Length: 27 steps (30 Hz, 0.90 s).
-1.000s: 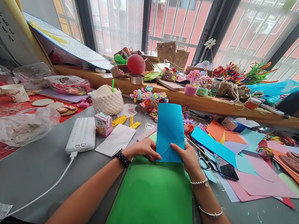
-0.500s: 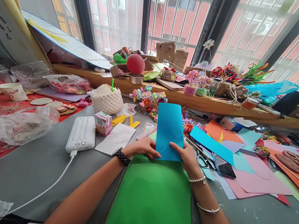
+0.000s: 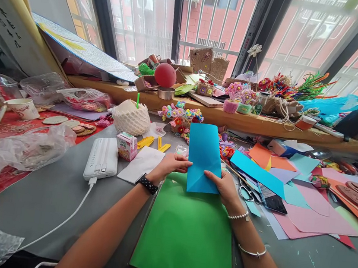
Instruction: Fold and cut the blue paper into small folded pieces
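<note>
Blue paper at green sheet's twelve-o'clock end. Right hand clamped on paper at four o'clock, thumb across front. Left hand at nine-o'clock edge; pinch or touch, cannot tell. Blue strip at three o'clock.

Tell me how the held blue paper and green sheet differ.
The blue paper is held up in the right hand, left hand at its edge; the green sheet lies on the table. The blue paper is narrow, the green sheet broader. Both have straight sides.

blue paper | left grip: left edge | right grip: right edge
</note>
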Motion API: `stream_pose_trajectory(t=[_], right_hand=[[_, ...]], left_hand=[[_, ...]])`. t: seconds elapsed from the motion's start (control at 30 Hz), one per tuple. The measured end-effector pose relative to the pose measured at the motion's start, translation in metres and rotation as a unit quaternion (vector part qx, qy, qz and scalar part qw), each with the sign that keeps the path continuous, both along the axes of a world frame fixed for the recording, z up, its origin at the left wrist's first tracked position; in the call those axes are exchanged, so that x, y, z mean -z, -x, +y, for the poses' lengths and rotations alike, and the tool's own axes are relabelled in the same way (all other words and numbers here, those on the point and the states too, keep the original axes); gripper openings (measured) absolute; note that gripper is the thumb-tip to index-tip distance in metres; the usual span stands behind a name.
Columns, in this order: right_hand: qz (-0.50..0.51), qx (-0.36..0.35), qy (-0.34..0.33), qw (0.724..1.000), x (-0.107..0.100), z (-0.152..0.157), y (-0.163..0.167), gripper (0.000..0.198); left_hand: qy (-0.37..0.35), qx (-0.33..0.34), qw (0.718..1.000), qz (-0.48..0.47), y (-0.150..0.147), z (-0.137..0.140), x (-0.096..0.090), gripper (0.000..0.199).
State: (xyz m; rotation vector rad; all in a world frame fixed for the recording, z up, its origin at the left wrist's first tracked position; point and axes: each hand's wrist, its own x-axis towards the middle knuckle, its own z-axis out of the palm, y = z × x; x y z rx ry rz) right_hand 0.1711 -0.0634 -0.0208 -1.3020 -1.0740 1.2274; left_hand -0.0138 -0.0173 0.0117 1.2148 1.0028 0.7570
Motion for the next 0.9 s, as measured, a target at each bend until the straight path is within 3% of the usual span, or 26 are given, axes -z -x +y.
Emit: stream_pose_trajectory(t=[0.2,0.3,0.4,0.47,0.57,0.63,0.77,0.9], right_hand=[[-0.031,-0.037,0.001,0.999,0.0,0.002,-0.004,0.039],[-0.088,-0.016,-0.061,0.994,-0.003,0.006,-0.012,0.046],[-0.203,0.108,-0.171,0.958,-0.01,0.008,-0.021,0.051],[-0.292,0.131,-0.239,0.917,-0.016,0.005,-0.023,0.043],[-0.402,-0.002,-0.294,0.867,-0.019,-0.005,-0.017,0.027],[-0.463,-0.077,-0.3,0.831,-0.015,-0.013,-0.01,0.027],[-0.534,-0.146,-0.293,0.78,0.003,-0.023,0.0,0.042],[-0.554,-0.192,-0.296,0.754,0.012,-0.028,0.001,0.055]], left_hand=[[0.0,0.002,1.0,0.024,0.002,0.001,-0.002,0.035],[0.001,0.029,0.998,0.062,0.005,0.002,-0.004,0.034],[0.004,0.071,0.992,0.108,0.006,0.0,-0.006,0.033],[0.009,0.088,0.988,0.125,0.006,-0.001,-0.007,0.032],[0.022,0.092,0.986,0.137,0.005,-0.001,-0.006,0.032],[0.031,0.089,0.985,0.144,0.005,0.0,-0.004,0.033],[0.043,0.089,0.982,0.161,0.003,0.001,-0.002,0.032],[0.038,0.087,0.981,0.171,0.002,-0.001,-0.004,0.031]])
